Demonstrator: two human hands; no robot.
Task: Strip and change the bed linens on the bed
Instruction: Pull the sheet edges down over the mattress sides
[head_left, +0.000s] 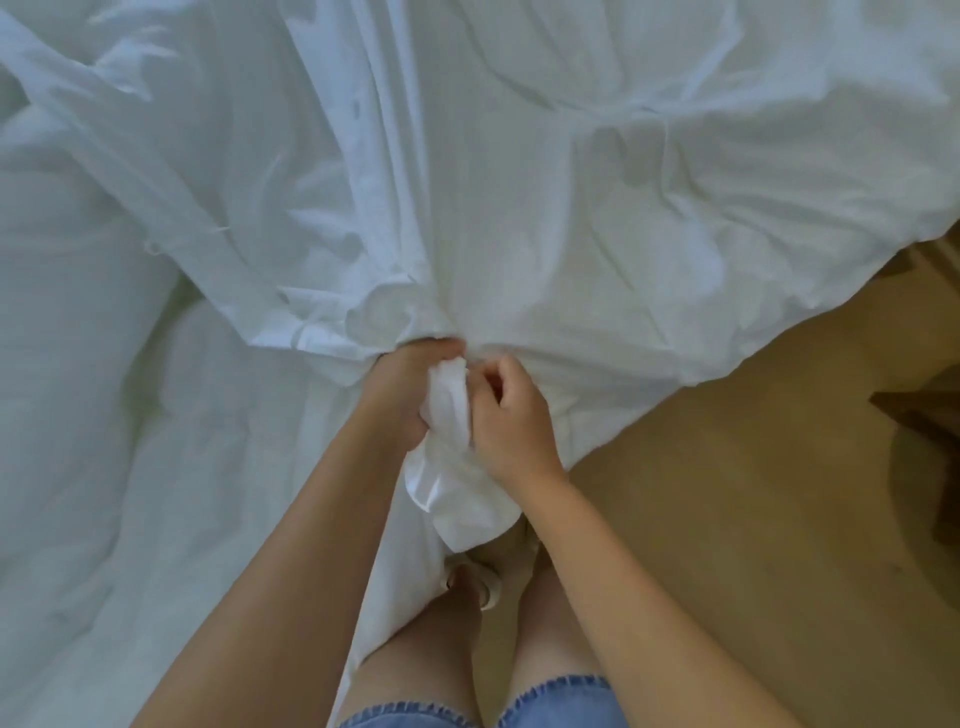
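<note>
A rumpled white sheet (519, 182) covers the bed and fills most of the view, with its right edge hanging over the floor. At the near edge of the bed my left hand (402, 389) grips a bunched corner of the sheet (452, 467). My right hand (511, 415) pinches the same bunch from the right side. The gathered cloth hangs down between my hands towards my feet. More white bedding (104, 415) lies flatter on the left.
A tan wooden floor (753, 493) shows at the right and below the bed edge. A dark brown piece of furniture (924, 431) sits at the far right. My legs and light sandals (488, 582) stand close against the bed.
</note>
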